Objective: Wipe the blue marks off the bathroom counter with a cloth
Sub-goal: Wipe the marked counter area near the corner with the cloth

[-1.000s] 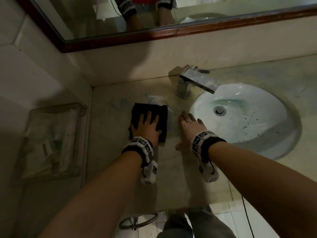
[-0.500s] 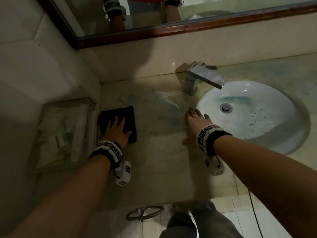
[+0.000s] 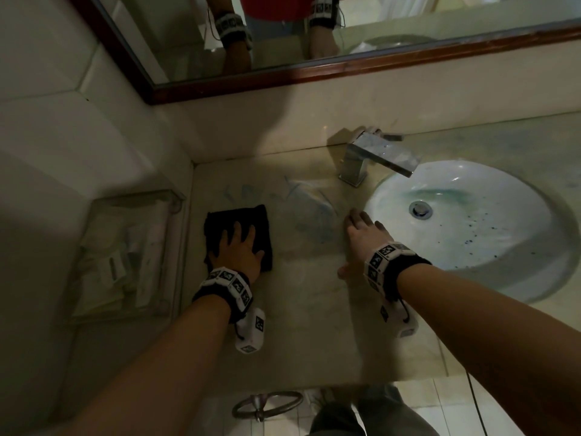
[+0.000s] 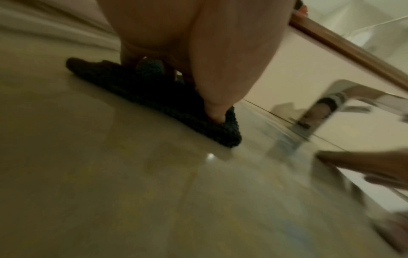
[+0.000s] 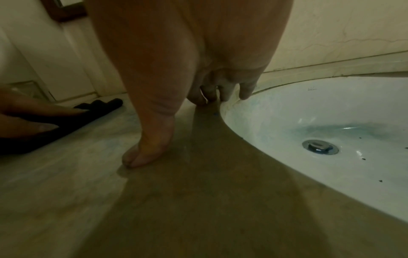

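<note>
A black cloth [image 3: 238, 224] lies flat on the beige counter [image 3: 314, 325], left of the sink. My left hand [image 3: 239, 250] presses on it with straight, spread fingers; in the left wrist view the thumb pushes down on the cloth [image 4: 154, 97]. Smeared blue marks [image 3: 311, 212] sit between the cloth and the sink, and fainter ones [image 3: 239, 193] lie just behind the cloth. My right hand [image 3: 361, 236] rests flat on the counter by the sink rim, fingertips [image 5: 223, 94] touching the counter and holding nothing. The cloth [image 5: 92, 111] also shows in the right wrist view.
A white oval sink [image 3: 471, 221] with blue stains and dark specks fills the right side. A chrome faucet [image 3: 374, 158] stands behind the marks. A clear tray [image 3: 125, 253] with toiletries is on the left wall. A mirror [image 3: 314, 77] runs along the back.
My left hand slid the cloth left from beside the blue smear toward the wall, then back a little to the right. The right hand stayed planted by the sink.
</note>
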